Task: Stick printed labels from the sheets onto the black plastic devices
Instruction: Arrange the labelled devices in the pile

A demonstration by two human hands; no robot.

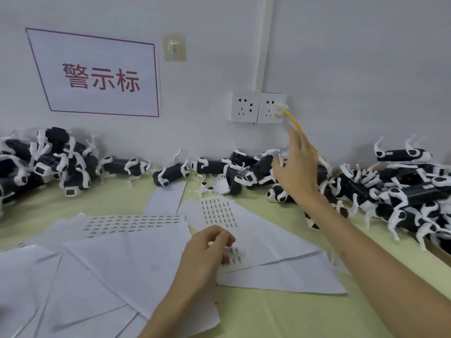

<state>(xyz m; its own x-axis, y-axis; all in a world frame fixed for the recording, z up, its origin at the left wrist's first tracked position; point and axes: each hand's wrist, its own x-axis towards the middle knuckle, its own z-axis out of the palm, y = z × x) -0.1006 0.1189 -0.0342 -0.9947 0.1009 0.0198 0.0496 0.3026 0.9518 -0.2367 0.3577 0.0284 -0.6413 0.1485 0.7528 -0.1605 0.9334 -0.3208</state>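
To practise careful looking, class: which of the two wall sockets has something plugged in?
The right socket: a white plug with a yellow cable sits in it; the left socket holds nothing.

Bare table strip [263, 206] between label sheets [219, 213] and device piles [402, 191].

Label sheet [219, 213] with rows of small printed labels, flat below the wall socket [258, 107], second label sheet [131, 223] down-left of the socket, black plastic devices [170, 170] with white limbs, jumbled beneath it, heaped far left and right of it.
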